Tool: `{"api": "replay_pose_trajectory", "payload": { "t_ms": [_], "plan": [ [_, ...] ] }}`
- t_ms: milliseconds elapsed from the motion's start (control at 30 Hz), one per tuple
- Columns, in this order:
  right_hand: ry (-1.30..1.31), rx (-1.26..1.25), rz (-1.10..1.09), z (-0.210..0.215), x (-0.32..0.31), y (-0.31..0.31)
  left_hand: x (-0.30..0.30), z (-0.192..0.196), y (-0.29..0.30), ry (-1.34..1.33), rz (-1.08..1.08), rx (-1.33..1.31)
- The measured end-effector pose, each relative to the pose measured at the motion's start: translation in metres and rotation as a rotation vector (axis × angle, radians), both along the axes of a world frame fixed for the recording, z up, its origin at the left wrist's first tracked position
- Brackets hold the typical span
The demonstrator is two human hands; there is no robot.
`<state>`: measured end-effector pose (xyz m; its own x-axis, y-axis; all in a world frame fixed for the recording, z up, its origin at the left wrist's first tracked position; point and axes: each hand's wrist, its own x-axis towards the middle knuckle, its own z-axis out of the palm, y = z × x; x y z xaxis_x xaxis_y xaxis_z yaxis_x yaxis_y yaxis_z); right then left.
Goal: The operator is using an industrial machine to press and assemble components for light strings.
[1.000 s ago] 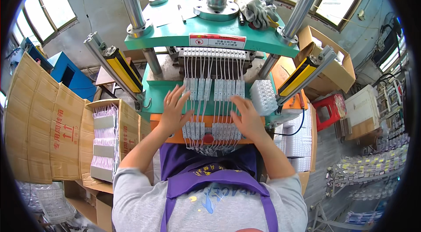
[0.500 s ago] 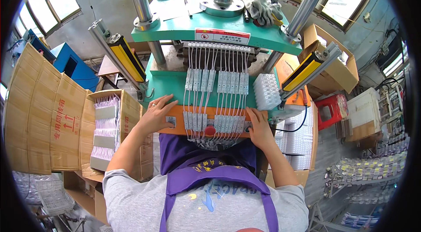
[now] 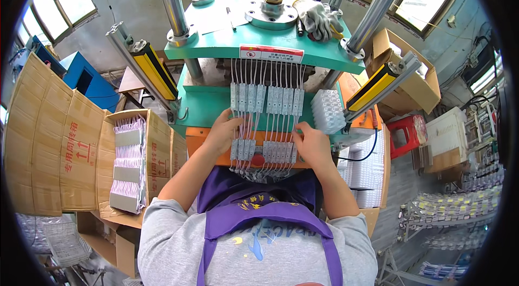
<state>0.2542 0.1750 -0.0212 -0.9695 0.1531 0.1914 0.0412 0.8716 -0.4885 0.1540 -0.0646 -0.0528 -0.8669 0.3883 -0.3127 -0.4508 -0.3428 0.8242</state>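
Observation:
Several white LED module strings joined by pale wires hang side by side from beneath the press's green upper plate. They drape over the green bed and the orange front panel. My left hand has its thumb and fingertips pinched at the leftmost wires, between two rows of modules. At the matching spot on the right edge, my right hand pinches the outermost wires with curled fingers. Behind the lower modules, a red button partly shows. The strings' top ends are hidden under the plate.
Yellow-and-black light-curtain posts flank the press. A stack of clear plastic pieces stands on the bed's right. Grey gloves and a pen lie on top. An open carton of module strings stands left; a red stool is right.
Both hands have left the panel's two ends and moved inward to the strings' outer wires. The upper plate sits lower, covering the top row of white pieces that showed before.

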Motion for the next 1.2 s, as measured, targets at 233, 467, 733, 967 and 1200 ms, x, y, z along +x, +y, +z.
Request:
{"api": "replay_pose_trajectory", "payload": {
  "t_ms": [233, 467, 733, 967, 1200],
  "plan": [
    [0.126, -0.484, -0.099, 0.021, -0.088, 0.007, -0.084, 0.000, -0.001, 0.348, 0.411, -0.115],
    [-0.131, -0.989, 0.071, 0.049, -0.115, 0.027, -0.097, 0.064, 0.028, 0.244, -0.219, 0.087],
    [-0.159, -1.030, 0.100, 0.027, -0.129, 0.014, -0.110, 0.009, 0.051, 0.082, -0.295, 0.220],
    [-0.107, -0.822, 0.148, 0.054, -0.104, 0.032, -0.085, 0.033, 0.009, 0.092, -0.361, 0.176],
    [-0.086, -0.327, -0.078, 0.065, -0.105, 0.032, -0.104, 0.017, -0.007, 0.093, 0.041, 0.049]
  ]
}}
